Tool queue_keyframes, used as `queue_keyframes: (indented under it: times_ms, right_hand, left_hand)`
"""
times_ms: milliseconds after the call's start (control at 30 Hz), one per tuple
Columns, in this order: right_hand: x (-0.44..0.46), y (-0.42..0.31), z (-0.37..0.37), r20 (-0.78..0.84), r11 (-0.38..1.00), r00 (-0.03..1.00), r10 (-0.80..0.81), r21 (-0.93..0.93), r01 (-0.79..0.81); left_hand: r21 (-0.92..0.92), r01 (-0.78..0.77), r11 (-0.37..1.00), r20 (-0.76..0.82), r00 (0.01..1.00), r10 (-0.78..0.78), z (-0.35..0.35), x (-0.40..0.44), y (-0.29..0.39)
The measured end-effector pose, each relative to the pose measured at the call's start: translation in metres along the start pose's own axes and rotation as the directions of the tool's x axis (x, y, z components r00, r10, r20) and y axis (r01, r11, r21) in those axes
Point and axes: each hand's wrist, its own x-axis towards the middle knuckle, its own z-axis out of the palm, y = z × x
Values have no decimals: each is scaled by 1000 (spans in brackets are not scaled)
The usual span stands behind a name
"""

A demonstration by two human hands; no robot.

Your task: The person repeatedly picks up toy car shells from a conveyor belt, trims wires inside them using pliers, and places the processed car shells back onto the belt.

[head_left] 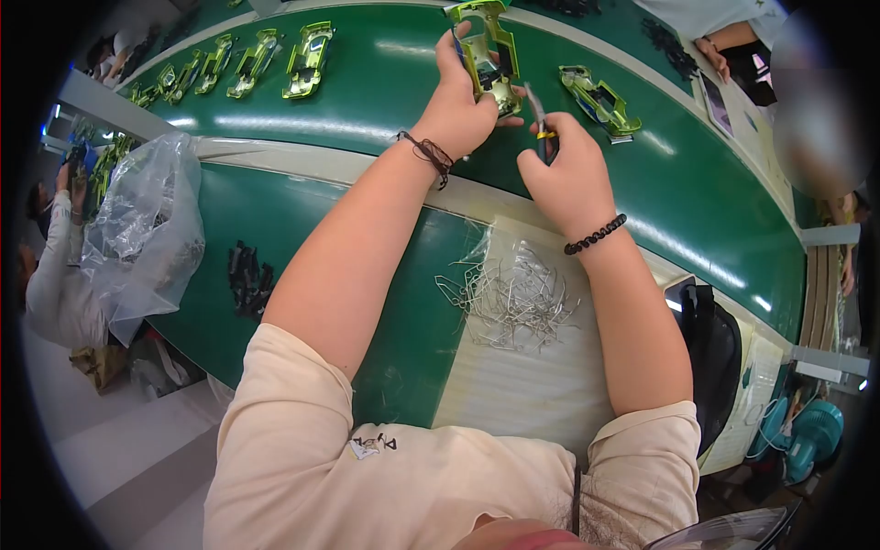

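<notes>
My left hand (458, 108) grips a lime-green toy car body shell (507, 50) and holds it raised over the green conveyor belt (385, 101). Close by, my right hand (573, 174) is closed around a pair of pliers (536, 105). Their jaws point up beside the lower end of the shell; whether they touch it I cannot tell. Another green car shell (600, 103) lies on the belt to the right of my hands. Below my forearms, a tangle of bent metal wires (518, 298) rests on a pale sheet (495, 390).
Several green car shells (308, 60) stand along the belt at left. Small black parts (246, 280) lie on the green table beside a clear plastic bag (151, 220). At right are a black bag (710, 357) and a teal fan (816, 431). Other people sit around the belt.
</notes>
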Motion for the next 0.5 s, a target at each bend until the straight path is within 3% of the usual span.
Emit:
queue_keyframes:
  times_ms: [100,200,300,400,500]
  right_hand:
    - [0,-6,-3,132,987,980,146,47,-154]
    - [4,2,0,117,981,982,146,112,-159]
    - [5,-3,-6,156,984,972,177,2,-179]
    - [0,-1,-6,36,962,999,-32,-271,41]
    - [0,2,-14,80,857,972,-223,-459,234]
  left_hand:
    - [-9,-25,1000,15,1000,25,2,-2,1]
    - [31,-39,999,53,998,38,5,-3,1]
    - [-9,-58,998,65,996,58,3,-3,0]
    - [34,-5,999,141,990,0,3,-3,4]
    - [73,75,995,182,979,-87,-2,-4,13]
